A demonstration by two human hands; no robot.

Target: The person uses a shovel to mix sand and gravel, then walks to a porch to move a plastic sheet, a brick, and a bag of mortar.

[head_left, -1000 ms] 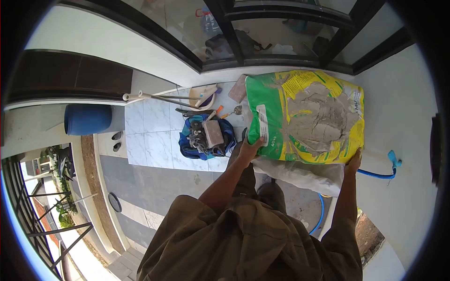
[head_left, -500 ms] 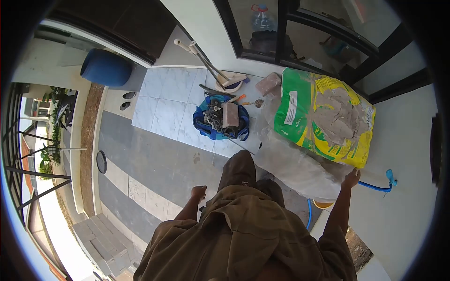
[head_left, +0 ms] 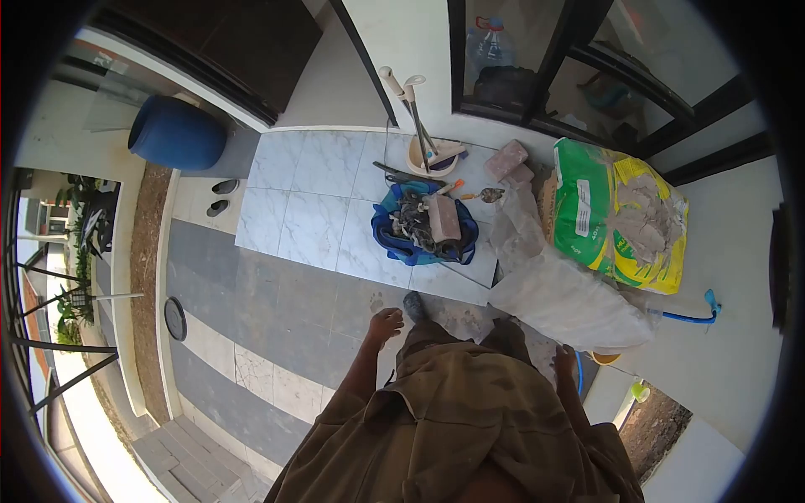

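My left hand (head_left: 386,325) hangs over the grey floor, near my shoe, with loosely bent fingers a little apart and nothing in them. Low beside my right leg is my right hand (head_left: 565,362), its fingers pointing down and slightly apart, holding nothing that shows. It is nearest to the whitish plastic sheet (head_left: 570,306). Beyond the sheet stands a green and yellow bag (head_left: 579,205) with grey powder (head_left: 650,222) on it. A blue tool bag (head_left: 388,239) on the marble tiles holds a brick (head_left: 444,220) and dark gloves or cloth.
Bricks (head_left: 506,159), a trowel (head_left: 490,194) and a pale basin (head_left: 417,157) with long-handled tools lie near the glazed door. A blue barrel (head_left: 178,132), dark shoes (head_left: 218,207) and a round lid (head_left: 175,318) are at left. A blue hose (head_left: 692,318) runs at right.
My right hand has left the lower edge of the green and yellow bag and dropped beside my leg. My left hand has moved forward and right. The view has shifted, and my shoe now shows.
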